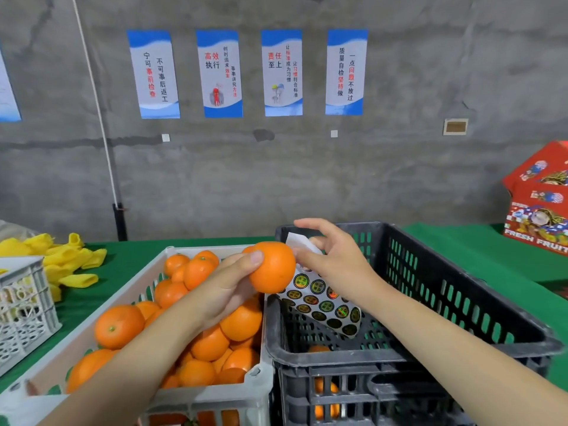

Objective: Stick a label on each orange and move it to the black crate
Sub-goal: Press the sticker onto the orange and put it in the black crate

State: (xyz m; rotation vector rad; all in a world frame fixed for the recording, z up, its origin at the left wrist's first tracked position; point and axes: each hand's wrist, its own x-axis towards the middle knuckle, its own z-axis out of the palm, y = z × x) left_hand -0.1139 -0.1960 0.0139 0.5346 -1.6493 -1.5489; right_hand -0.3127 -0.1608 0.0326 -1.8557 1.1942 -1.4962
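Note:
My left hand (226,284) grips one orange (273,267), lifted above the seam between the two crates. My right hand (330,256) is right beside that orange, fingertips at its right side, and holds a sheet of round shiny labels (322,302) that hangs down over the black crate (461,305). The black crate stands at the right; an orange (318,348) shows at its bottom. The white crate (101,321) at the left holds several oranges (120,325).
A green cloth (479,244) covers the table. Yellow foam sleeves (61,259) lie at the far left behind a small white lattice basket (24,309). A red fruit box (541,204) stands at the far right. A concrete wall with posters is behind.

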